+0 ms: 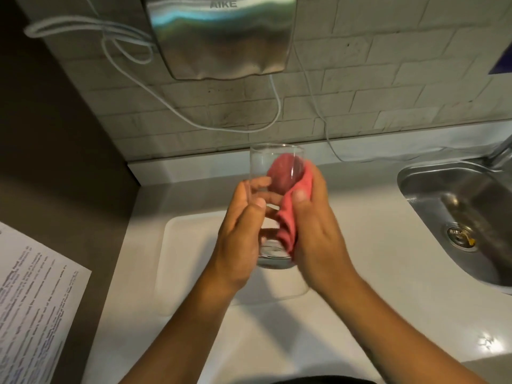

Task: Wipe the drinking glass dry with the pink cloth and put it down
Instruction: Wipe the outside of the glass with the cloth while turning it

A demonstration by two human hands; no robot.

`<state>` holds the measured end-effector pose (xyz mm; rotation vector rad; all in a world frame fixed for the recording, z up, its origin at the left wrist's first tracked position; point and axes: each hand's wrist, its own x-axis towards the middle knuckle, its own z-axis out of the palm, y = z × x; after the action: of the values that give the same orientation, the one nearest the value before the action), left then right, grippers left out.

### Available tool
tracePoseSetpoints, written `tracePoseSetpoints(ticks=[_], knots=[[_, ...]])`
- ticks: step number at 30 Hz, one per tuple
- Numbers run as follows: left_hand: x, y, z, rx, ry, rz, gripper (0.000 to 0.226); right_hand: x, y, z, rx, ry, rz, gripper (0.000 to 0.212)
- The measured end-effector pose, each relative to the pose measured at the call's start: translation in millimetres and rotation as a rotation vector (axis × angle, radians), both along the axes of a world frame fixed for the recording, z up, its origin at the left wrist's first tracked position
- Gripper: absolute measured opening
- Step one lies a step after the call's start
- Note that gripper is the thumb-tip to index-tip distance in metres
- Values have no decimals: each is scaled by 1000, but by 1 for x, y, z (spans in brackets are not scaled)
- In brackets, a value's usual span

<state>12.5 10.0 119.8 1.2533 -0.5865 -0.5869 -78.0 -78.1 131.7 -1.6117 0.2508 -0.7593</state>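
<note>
Glass, clear and tall, is held up in the air between both hands above the white surface, over a shallow white tray that lies flat below it. Its long axis runs near upright, tilted a little: the open rim points up and away toward the tiled wall, the thick base points down toward the person. The left hand is closed around the glass on its left side, thumb across the front and fingers showing through the clear wall. The right hand grips the pink cloth and presses it against the right side of the glass; a bunched part of the cloth shows red through the upper half, though I cannot tell whether it sits inside or behind. The cloth hangs down along the right side to near the base.

Around it: a steel sink with a drain lies to the right, well apart, with part of a tap at its far edge. A steel hand dryer is fixed to the wall above, with white cords looping below it and to its left. A printed sheet of paper lies at the lower left on a dark area beside the surface.
</note>
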Motion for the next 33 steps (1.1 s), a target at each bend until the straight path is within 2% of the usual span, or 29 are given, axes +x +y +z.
tracePoseSetpoints(ticks=[3, 8, 10, 12, 16, 19, 22, 24, 28, 31, 33], knots=[[-4, -1, 4, -73, 107, -26, 57, 5, -7, 8, 40, -53, -55, 44], [-18, -1, 3, 92, -176, 173, 60, 5, 1, -5, 38, -64, -148, 41], [-23, 4, -1, 124, -227, 246, 56, 7, 0, -6, 57, -44, -177, 40], [-25, 8, -1, 157, -244, 232, 52, 6, 1, -8, 77, -25, -172, 38], [-23, 9, -4, 164, -186, 226, 53, -2, 7, -13, 63, 20, -50, 46], [-17, 8, -2, 146, -146, 225, 53, -15, 15, -25, -71, 61, 15, 61], [-7, 8, 2, 72, -27, 213, 55, -25, 22, -37, -176, 105, 52, 67], [-5, 6, 2, 58, -18, 175, 57, -22, 19, -32, -151, 98, 41, 68], [-12, 1, -6, 34, -12, 79, 55, -3, -6, -4, 2, 7, -8, 56], [-8, -2, -7, 54, -40, 142, 56, -2, -4, -4, -33, 41, 18, 60], [5, -3, -3, 50, -48, 199, 51, -7, 9, -20, -165, 134, 44, 67]])
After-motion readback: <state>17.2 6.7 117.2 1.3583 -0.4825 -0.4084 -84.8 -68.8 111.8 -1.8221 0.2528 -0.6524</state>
